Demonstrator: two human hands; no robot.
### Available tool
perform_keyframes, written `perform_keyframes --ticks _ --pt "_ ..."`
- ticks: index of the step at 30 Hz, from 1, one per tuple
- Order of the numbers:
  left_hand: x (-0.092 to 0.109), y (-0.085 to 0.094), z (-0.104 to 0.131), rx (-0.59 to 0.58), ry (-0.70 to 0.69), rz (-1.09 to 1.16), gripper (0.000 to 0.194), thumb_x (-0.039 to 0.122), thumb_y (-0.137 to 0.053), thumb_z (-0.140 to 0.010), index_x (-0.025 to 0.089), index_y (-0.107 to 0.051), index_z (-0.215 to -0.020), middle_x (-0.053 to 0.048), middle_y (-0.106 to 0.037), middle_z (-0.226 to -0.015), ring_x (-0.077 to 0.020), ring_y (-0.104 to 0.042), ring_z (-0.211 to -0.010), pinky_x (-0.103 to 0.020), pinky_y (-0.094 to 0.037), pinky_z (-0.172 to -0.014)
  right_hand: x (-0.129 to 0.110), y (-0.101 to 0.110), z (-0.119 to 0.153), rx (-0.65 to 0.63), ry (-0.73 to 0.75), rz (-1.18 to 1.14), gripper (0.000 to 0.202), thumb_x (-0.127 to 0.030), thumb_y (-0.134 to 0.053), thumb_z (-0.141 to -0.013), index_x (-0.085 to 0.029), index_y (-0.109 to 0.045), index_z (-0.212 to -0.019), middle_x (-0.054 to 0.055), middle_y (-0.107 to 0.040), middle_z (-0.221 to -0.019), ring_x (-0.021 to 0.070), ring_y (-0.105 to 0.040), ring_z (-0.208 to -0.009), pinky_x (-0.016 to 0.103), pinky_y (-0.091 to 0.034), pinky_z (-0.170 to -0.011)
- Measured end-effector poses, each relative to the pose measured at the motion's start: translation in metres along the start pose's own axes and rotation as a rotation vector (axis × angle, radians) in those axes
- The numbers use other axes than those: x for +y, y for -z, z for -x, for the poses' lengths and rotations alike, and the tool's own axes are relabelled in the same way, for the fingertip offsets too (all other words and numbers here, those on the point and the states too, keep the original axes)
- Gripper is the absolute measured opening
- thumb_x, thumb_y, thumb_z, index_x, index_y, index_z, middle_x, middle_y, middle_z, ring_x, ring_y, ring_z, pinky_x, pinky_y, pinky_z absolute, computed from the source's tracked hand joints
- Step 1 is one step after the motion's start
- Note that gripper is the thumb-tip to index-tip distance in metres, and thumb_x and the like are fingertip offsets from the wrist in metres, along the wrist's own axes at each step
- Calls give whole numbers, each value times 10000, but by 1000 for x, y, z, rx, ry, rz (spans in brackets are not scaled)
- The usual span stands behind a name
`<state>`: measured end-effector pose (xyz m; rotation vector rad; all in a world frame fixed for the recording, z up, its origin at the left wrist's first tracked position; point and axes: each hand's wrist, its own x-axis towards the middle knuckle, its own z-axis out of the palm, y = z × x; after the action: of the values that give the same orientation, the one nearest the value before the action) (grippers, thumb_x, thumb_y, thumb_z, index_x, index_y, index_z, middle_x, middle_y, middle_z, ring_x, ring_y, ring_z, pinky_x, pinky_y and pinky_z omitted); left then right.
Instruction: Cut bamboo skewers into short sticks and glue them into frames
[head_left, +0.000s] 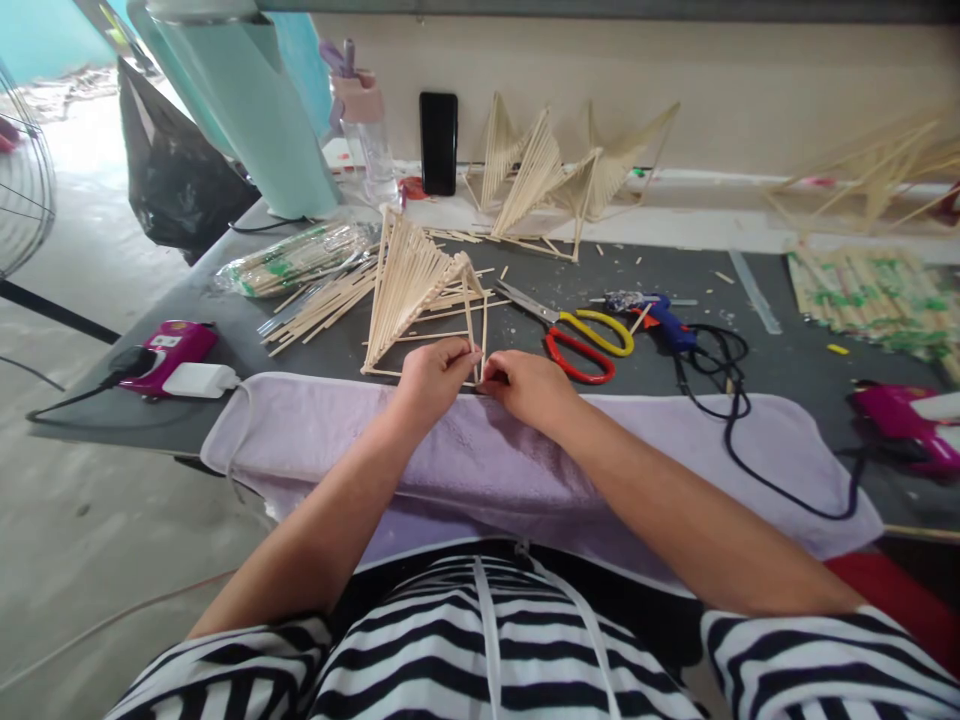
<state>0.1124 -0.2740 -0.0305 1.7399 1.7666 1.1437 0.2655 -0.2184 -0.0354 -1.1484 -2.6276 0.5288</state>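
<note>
A twisted model of thin wooden sticks (415, 285) stands on the grey table in front of me. My left hand (442, 375) pinches the model's front right corner, where upright sticks meet the base. Close beside it, my right hand (521, 383) has its fingers pressed together at the same corner. The fingertips hide the joint itself. Loose sticks (326, 305) lie to the left of the model and behind it. Scissors (574, 335) with one yellow and one red handle lie right of the model, and a blue glue gun (666, 318) rests beyond them.
A lilac towel (322, 415) covers the table's front edge. Magenta power adapters sit left (176, 355) and right (907, 420). A black cable (750, 465) crosses the towel. Behind stand a phone (439, 143), a bottle (365, 140) and more stick models (532, 170); stick packets (877, 300) lie right.
</note>
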Motion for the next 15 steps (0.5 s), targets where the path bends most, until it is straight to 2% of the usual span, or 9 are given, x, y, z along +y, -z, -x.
perform_keyframes --ticks 9,15 --pt "-1 -1 -1 -10 37 22 258 307 -522 -823 145 -609 -642 26 -543 -610 -93 -467 -612 -221 -338 -587 2 -4 -2 11 2 23 136 -371 -613 -797 -235 -622 -808 -4 -652 -833 147 -573 -750 253 -315 -603" --pt "0 2 -1 -83 50 32 255 333 -508 -834 145 -638 -719 10 -596 -667 -107 -515 -651 -228 -369 -611 0 -4 -3 14 -22 57 120 -358 -599 -806 -244 -637 -819 -1 -670 -852 161 -590 -764 263 -309 -591"
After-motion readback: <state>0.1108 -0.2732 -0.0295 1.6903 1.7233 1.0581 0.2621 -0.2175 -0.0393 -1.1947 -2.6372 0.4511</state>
